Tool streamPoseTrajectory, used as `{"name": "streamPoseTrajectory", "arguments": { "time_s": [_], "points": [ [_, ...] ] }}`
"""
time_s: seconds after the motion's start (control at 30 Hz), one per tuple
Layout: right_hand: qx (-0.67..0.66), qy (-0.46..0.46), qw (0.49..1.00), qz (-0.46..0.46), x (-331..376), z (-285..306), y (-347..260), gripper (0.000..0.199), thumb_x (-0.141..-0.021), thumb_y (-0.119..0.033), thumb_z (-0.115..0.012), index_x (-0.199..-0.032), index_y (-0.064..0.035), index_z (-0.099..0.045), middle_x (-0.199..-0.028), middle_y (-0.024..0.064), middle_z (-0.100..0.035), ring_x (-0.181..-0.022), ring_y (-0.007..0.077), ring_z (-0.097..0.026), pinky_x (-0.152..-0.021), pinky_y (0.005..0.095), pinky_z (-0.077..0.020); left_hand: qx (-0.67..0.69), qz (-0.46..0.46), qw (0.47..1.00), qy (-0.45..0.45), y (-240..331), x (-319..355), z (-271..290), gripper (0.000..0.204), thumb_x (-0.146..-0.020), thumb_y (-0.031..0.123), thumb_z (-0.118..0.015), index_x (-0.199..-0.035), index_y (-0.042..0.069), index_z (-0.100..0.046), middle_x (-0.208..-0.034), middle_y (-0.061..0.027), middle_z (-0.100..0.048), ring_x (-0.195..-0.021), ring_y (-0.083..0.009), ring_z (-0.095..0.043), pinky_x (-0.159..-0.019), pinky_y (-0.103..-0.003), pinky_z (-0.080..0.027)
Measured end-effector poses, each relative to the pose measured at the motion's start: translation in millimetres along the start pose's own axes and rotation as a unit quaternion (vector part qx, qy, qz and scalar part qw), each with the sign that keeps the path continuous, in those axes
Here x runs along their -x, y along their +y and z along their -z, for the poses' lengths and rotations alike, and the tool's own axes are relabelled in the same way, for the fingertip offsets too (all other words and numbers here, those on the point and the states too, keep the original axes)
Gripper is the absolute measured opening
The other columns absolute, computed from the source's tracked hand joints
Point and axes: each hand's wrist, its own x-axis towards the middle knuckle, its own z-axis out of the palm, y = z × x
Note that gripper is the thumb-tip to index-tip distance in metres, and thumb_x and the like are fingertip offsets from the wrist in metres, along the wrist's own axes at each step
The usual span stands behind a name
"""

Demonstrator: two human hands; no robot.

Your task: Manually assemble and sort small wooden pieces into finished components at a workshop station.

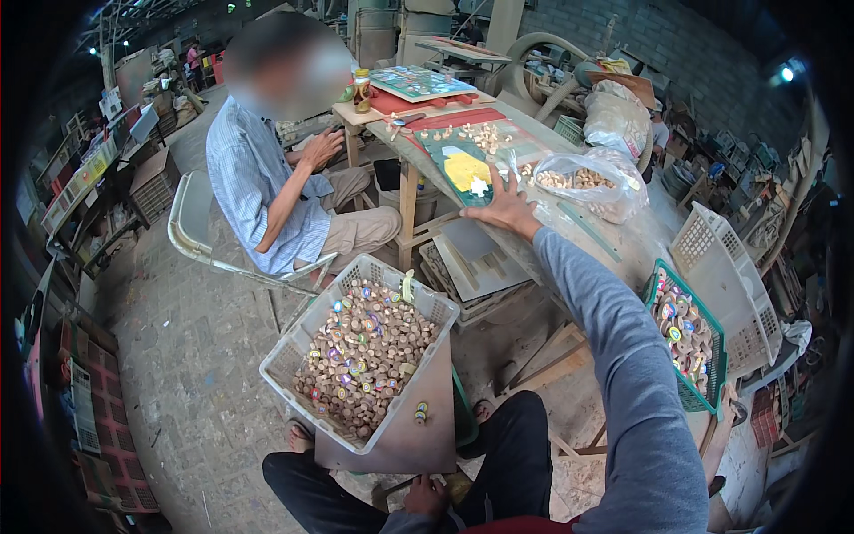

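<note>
My right hand (505,206) reaches far forward onto the workbench (614,245), fingers spread on the edge of a dark green board (449,151) with a yellow patch. A clear plastic bag of small wooden pieces (587,182) lies just right of that hand. My left hand (425,495) rests low near my lap, fingers curled at the bottom edge of a flat grey board (418,436). On this board leans a grey plastic crate (294,356) full of round wooden discs with coloured stickers.
A person in a striped shirt (253,191) sits on a metal chair at the bench's left end. A green basket of discs (712,356) and an empty white crate (729,276) stand at the right. Boards are stacked under the bench.
</note>
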Motion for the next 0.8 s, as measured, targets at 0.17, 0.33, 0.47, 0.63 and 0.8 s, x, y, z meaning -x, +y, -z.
{"name": "streamPoseTrajectory", "arguments": {
  "time_s": [0.17,0.33,0.47,0.63,0.8],
  "points": [
    [0.002,0.033,0.999,0.044,9,9,18,0.127,-0.055,-0.064,-0.077,-0.155,-0.0341,-0.005,-0.159,0.0211,-0.005,-0.137,0.0574,-0.021,-0.104,0.0712,-0.0233,0.007,-0.007,1.0,0.011,-10,-5,-9,0.044,-0.09,0.033,-0.046,-0.128,0.009,-0.05,-0.115,-0.0231,-0.059,-0.102,-0.0426,-0.061,-0.086,-0.055,-0.048],
    [-0.018,0.112,0.989,0.096,25,7,41,0.127,-0.053,-0.06,-0.08,-0.155,-0.0323,-0.01,-0.154,0.024,-0.014,-0.135,0.0578,-0.025,-0.101,0.0707,-0.0283,0.003,-0.008,1.0,-0.001,-4,-2,-2,0.045,-0.091,0.032,-0.046,-0.128,0.007,-0.049,-0.121,-0.0237,-0.057,-0.103,-0.0429,-0.061,-0.085,-0.055,-0.049],
    [-0.06,0.14,0.982,0.114,29,21,53,0.128,-0.056,-0.06,-0.08,-0.156,-0.0248,-0.009,-0.15,0.0294,-0.017,-0.136,0.0528,-0.028,-0.107,0.0613,-0.0309,0.008,-0.016,1.0,0.003,-6,-3,-5,0.045,-0.091,0.032,-0.046,-0.128,0.007,-0.049,-0.123,-0.0243,-0.056,-0.103,-0.0438,-0.061,-0.085,-0.056,-0.049],
    [-0.081,0.148,0.974,0.153,23,60,63,0.127,-0.061,-0.055,-0.081,-0.156,-0.0184,-0.006,-0.146,0.0343,-0.022,-0.135,0.0498,-0.032,-0.11,0.0496,-0.034,0.003,-0.012,1.0,0.001,-7,-3,-5,0.046,-0.09,0.032,-0.046,-0.128,0.007,-0.048,-0.123,-0.0245,-0.056,-0.103,-0.0442,-0.061,-0.084,-0.056,-0.049],
    [-0.099,0.09,0.98,0.144,48,81,58,0.122,-0.066,-0.048,-0.078,-0.156,-0.0139,-0.005,-0.145,0.034,-0.023,-0.137,0.0487,-0.028,-0.114,0.0487,-0.028,0.009,-0.013,1.0,0.0,-5,-1,1,0.046,-0.09,0.032,-0.047,-0.13,0.008,-0.045,-0.124,-0.0242,-0.055,-0.102,-0.0441,-0.061,-0.083,-0.057,-0.049]
  ]
}}
